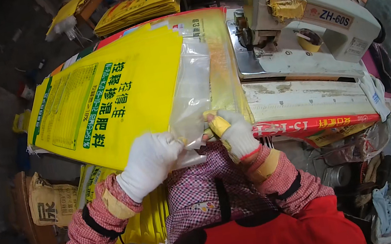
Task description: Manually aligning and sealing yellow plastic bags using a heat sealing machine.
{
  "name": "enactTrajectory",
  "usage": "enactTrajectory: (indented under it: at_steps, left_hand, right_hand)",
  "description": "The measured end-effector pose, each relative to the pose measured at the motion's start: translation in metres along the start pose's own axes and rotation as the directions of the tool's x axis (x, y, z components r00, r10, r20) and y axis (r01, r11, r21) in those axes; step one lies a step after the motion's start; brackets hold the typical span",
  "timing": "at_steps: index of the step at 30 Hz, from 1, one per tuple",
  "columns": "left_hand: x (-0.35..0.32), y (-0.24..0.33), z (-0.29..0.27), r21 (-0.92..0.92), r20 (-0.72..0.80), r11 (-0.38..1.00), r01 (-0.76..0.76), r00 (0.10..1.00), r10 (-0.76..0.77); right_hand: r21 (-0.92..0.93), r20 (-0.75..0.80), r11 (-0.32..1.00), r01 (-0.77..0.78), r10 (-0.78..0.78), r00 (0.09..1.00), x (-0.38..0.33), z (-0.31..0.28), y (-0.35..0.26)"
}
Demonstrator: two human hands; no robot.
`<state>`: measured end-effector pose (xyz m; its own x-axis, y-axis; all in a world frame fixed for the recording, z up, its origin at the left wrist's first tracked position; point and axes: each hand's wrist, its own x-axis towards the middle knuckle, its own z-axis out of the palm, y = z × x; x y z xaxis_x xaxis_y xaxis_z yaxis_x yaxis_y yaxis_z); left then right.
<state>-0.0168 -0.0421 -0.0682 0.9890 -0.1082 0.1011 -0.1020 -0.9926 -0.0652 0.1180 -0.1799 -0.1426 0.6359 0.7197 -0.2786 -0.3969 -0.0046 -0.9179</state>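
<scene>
A flat yellow printed woven bag (143,89) lies on top of a stack of similar bags, with a clear plastic liner (193,78) sticking out of its right end. My left hand (149,161), in a white glove, is closed on the near corner of that liner. Just to the right, my right hand (232,134), gloved with yellow tape around the fingers, pinches the liner's near edge. Both hands are close together above my lap. The fingertips partly hide the plastic between them.
An industrial sewing machine (310,20) stands on the table at the right. In front of it runs a worn white board (305,96) with a red printed sheet (330,122) along its edge. More yellow bags (137,7) are stacked at the back. A brown sack (52,200) sits at left.
</scene>
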Motion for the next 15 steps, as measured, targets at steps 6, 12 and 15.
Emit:
enactTrajectory:
  at_steps: [6,12,15]
  left_hand:
    - [-0.004,0.013,-0.009,0.121,0.03,0.984,-0.129,0.992,0.126]
    - [-0.007,0.003,-0.013,0.066,0.203,0.954,-0.293,0.94,0.274]
    - [-0.008,-0.007,-0.008,-0.176,0.123,0.974,-0.143,0.979,0.165]
  right_hand:
    - [-0.483,0.106,0.866,0.128,-0.087,0.991,0.032,-0.001,0.007]
    - [-0.182,0.052,0.972,-0.152,0.163,0.985,0.034,0.008,-0.008]
    - [-0.359,0.083,0.933,0.023,0.007,0.997,0.045,0.01,-0.001]
